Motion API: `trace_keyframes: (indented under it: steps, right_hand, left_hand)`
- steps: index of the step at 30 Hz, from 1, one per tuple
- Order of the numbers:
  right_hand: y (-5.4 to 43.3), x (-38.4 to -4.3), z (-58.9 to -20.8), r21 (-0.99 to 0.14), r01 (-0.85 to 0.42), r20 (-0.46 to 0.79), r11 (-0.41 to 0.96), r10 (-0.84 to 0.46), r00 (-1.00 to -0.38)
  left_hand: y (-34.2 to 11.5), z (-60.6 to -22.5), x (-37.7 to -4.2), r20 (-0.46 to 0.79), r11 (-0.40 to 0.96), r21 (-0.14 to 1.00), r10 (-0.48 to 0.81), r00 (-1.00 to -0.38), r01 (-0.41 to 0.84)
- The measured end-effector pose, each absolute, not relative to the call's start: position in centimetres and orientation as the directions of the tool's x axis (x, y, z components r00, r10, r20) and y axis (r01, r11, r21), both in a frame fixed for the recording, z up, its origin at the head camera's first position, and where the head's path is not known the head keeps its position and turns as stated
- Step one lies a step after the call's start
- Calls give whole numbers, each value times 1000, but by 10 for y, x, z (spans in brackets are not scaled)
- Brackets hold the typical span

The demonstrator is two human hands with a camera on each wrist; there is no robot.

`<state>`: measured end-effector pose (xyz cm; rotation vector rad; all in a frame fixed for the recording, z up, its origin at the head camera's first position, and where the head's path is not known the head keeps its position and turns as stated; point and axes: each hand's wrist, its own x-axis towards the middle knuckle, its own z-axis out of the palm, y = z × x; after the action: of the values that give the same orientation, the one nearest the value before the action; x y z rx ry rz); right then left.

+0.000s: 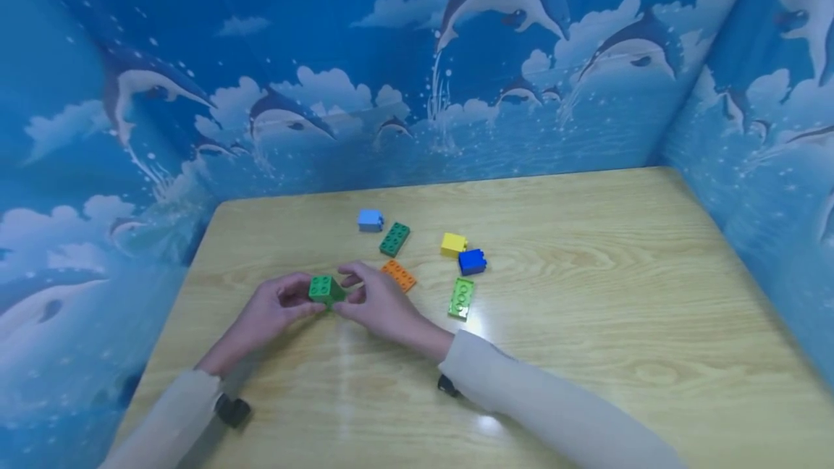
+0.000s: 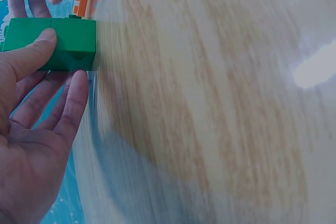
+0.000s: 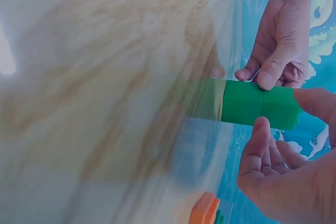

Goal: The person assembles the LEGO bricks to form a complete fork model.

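Observation:
Two green building bricks, stacked with a thin seam between them, stand on the table; the upper green brick point(image 1: 321, 286) shows studs on top. My left hand point(image 1: 279, 304) holds the stack from the left. In the left wrist view its thumb point(image 2: 43, 43) lies across the green side, with fingers passing behind. From the other side my right hand point(image 1: 381, 302) reaches in, fingers spread and loosely bent. Its fingertips point(image 3: 261, 123) are right at the stack's side in the right wrist view, and another digit overlaps the top end. An orange brick point(image 1: 399, 275) lies just beyond that hand.
Behind lie a light blue brick point(image 1: 371, 221) and a dark green brick point(image 1: 394, 239). To the right are a yellow brick point(image 1: 452, 245), a blue brick point(image 1: 472, 262) and a lime green brick point(image 1: 461, 299) lying hollow side up. Dolphin-printed walls point(image 1: 365, 143) border the wooden table point(image 1: 619, 295).

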<state>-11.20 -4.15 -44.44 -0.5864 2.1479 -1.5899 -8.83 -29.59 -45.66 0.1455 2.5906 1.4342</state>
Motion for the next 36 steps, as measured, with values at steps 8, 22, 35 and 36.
trace_keyframes:
  steps: [8,22,35,36]
  right_hand:
    - [-23,-112,-444,-958,-108,-63,265,-564,-823]
    - [10,-110,-434,-952,-126,-53,278,-558,-828]
    - [43,-111,-437,-941,-132,-60,311,-538,-841]
    - [46,-111,-438,-940,-132,-62,315,-537,-841]
  left_hand:
    - [-298,-457,-86,-108,552,834,150,-983,-7]
    - [-302,-455,-68,-54,569,822,97,-994,11]
    - [-291,-444,-56,193,415,890,34,-981,190]
    - [-289,-443,-55,203,406,892,29,-979,197]
